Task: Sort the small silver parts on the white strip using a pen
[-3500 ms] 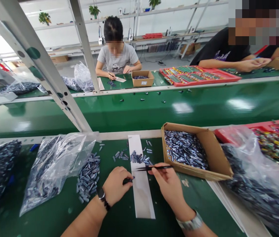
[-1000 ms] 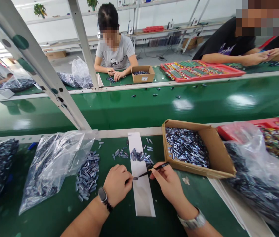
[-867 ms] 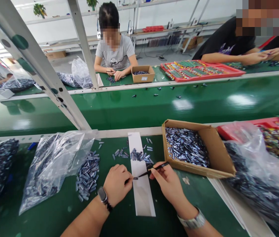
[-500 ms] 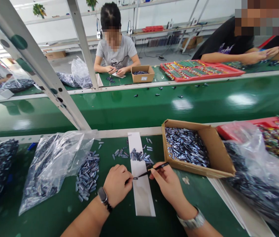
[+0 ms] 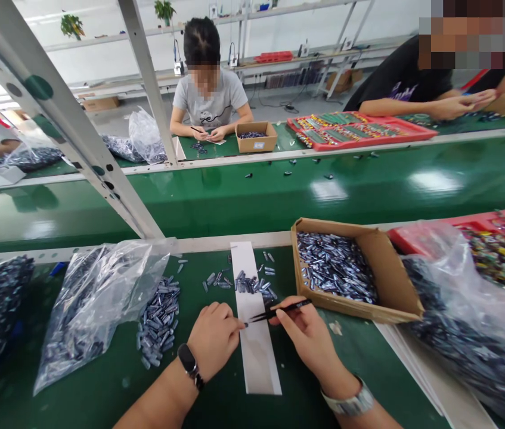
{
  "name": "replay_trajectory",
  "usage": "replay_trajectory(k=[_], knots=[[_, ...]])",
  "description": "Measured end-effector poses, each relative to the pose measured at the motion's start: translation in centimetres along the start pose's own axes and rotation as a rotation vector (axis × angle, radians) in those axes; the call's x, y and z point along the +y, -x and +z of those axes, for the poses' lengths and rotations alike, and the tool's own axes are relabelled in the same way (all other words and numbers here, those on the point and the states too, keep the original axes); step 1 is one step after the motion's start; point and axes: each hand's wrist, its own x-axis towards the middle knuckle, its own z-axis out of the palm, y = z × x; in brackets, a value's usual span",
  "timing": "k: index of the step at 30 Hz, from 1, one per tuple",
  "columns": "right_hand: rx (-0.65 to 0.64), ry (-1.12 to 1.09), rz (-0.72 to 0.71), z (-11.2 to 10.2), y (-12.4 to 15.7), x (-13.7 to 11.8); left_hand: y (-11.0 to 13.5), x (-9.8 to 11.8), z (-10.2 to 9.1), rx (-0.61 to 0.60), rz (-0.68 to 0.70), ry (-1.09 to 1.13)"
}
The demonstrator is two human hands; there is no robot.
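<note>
My left hand (image 5: 215, 338) is closed, its fingertips pinching a small dark part (image 5: 246, 325) at the left edge of a white strip (image 5: 259, 366). My right hand (image 5: 309, 335) grips black tweezers (image 5: 294, 305). Their two tips are slightly apart over the strip, just right of the small part. Farther up the strip lies a cluster of small dark glossy pieces (image 5: 247, 283), with more scattered on both sides. A larger heap of such pieces (image 5: 159, 319) lies left of my left hand.
Right of the strip stands a cardboard box (image 5: 397, 274) of dark pieces. Plastic bags (image 5: 95, 304) lie left, another bag (image 5: 471, 333) right, beside a red tray (image 5: 417, 244). A slanted metal post (image 5: 77, 131) rises left. Across the green belt (image 5: 234, 202), co-workers sit handling small things.
The tweezers' tips have come apart and drawn slightly right, away from the small part. My left fingertips have shifted slightly right over it, covering more of it.
</note>
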Motion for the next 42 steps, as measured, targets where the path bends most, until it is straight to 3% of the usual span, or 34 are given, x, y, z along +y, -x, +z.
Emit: replay_trajectory(k=[5, 9, 11, 13, 16, 18, 20, 25, 28, 42], knots=[[0.036, -0.012, -0.025, 1.2, 0.2, -0.5, 0.0, -0.5, 0.9, 0.077, 0.027, 0.096], [0.096, 0.009, -0.048, 0.7, 0.1, -0.7, -0.5, -2.4, 1.3, 0.271, 0.057, 0.234], [0.232, 0.009, -0.119, -0.4, 0.1, -1.2, -0.8, -4.0, 1.0, 0.405, -0.006, 0.189], [0.445, -0.012, -0.222, -1.8, 0.3, -1.9, -1.0, -5.6, 0.4, 0.502, -0.121, 0.092], [0.789, -0.050, -0.333, -3.1, 0.6, -3.0, -1.0, -6.8, -0.4, 0.502, -0.217, -0.009], [0.846, -0.053, -0.340, -3.0, 0.8, -3.0, -0.9, -6.6, -0.6, 0.458, -0.198, -0.033], [0.755, -0.043, -0.294, -2.2, 0.8, -2.4, -0.8, -5.8, -0.4, 0.398, -0.130, -0.033], [0.257, 0.002, -0.096, 0.1, -0.3, 0.4, -1.0, -2.7, 1.2, 0.179, 0.055, 0.027], [0.065, 0.013, -0.032, 0.3, -1.0, 1.3, -1.2, -1.5, 2.3, 0.135, 0.092, 0.081], [0.018, 0.023, 0.008, -0.3, -1.9, 1.6, -0.4, -1.6, 1.4, 0.174, 0.033, 0.178]])
